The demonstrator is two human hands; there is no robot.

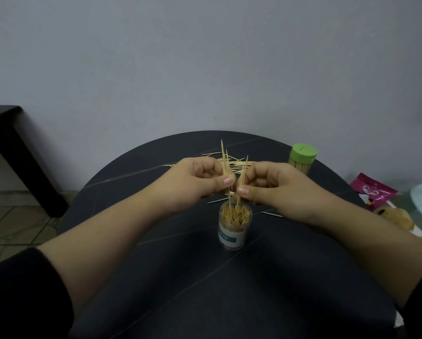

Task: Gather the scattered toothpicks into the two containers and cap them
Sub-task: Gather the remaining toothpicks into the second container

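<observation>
One round dark table [205, 289], and one dark side table [7, 123] off to the left by the wall. Two hands, both over the table centre. Two containers:
- The open clear container [232, 231] stands upright at centre, packed with toothpicks and uncapped.
- The green-capped container [302, 162] stands upright at the far right edge, well apart, lid on.

One pink packet [373, 192] lies past the table on the right.

Left hand [197, 179]: fingers curled, thumb and forefinger pinching a left bunch [224, 157] with two tips showing. The lower ends reach the open container's mouth.

Right hand [278, 189]: same curl, pinching a right bunch [244, 167] of about two, tilted, with the lower ends at the same mouth. The thumbs are nearly touching.

The scattered pile [234, 165] lies flat behind the hands; count not readable. Two stray toothpicks sit nearer — one [216, 200] left of the open container, one [272, 214] right of it.
</observation>
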